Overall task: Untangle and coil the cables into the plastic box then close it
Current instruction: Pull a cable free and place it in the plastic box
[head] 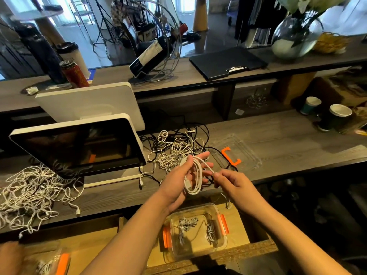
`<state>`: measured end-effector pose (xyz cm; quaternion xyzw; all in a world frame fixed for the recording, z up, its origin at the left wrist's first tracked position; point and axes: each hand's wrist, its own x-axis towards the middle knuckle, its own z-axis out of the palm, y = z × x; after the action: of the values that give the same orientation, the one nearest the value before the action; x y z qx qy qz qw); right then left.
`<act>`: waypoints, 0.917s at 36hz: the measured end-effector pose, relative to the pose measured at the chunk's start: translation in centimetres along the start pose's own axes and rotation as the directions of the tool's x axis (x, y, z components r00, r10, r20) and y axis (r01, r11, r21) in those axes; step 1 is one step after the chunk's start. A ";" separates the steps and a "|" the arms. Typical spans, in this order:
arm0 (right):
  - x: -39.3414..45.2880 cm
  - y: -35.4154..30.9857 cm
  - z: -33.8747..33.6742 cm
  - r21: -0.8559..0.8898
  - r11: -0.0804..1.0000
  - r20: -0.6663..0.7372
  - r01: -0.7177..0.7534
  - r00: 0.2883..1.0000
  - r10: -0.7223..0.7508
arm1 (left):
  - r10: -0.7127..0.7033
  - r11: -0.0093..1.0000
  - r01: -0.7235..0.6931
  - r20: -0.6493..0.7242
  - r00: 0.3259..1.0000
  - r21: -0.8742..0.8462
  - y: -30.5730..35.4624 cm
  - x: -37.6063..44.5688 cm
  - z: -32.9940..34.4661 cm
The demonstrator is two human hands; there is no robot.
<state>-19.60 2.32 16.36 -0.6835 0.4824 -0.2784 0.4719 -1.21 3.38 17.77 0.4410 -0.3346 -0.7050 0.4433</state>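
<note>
My left hand (pixel 181 180) holds a coiled white cable (pixel 195 178), its loops hanging over the palm and the thumb pressing on top. My right hand (pixel 231 182) pinches the free strand of that cable just to the right of the coil. A tangle of white and black cables (pixel 176 147) lies on the counter behind my hands. Below my hands an open clear plastic box (pixel 219 247) with orange clips holds two coiled cables (pixel 185 224). Its clear lid (pixel 244 153) with an orange clip lies on the counter to the right of the tangle.
A second big heap of white cables (pixel 31 193) lies at the left. A white-framed screen (pixel 79 147) stands on the counter. Another clear box (pixel 49 262) sits bottom left. Two paper cups (pixel 337 116) stand far right; a wine bottle (pixel 153 54), can and vase sit on the upper shelf.
</note>
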 end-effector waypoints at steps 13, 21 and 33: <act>-1.5 0.4 4.7 -0.155 0.986 0.162 -0.053 0.984 0.078 | 0.052 0.878 -0.169 -0.261 0.964 -0.448 -0.9 1.9 -0.9; -2.3 0.2 6.1 -0.271 0.962 0.226 -0.020 0.970 0.084 | 0.040 0.869 -0.266 -0.476 0.879 -0.417 -1.3 3.1 -1.9; -2.8 -1.9 6.0 -0.377 0.913 0.276 0.156 0.960 -0.050 | 0.292 0.924 -0.093 -0.527 0.798 0.372 -2.5 2.9 -1.6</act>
<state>-14.93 7.30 15.88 -0.8200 0.4252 -0.1076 0.3678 -1.23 1.51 14.07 0.6626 -0.3415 -0.4244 0.5141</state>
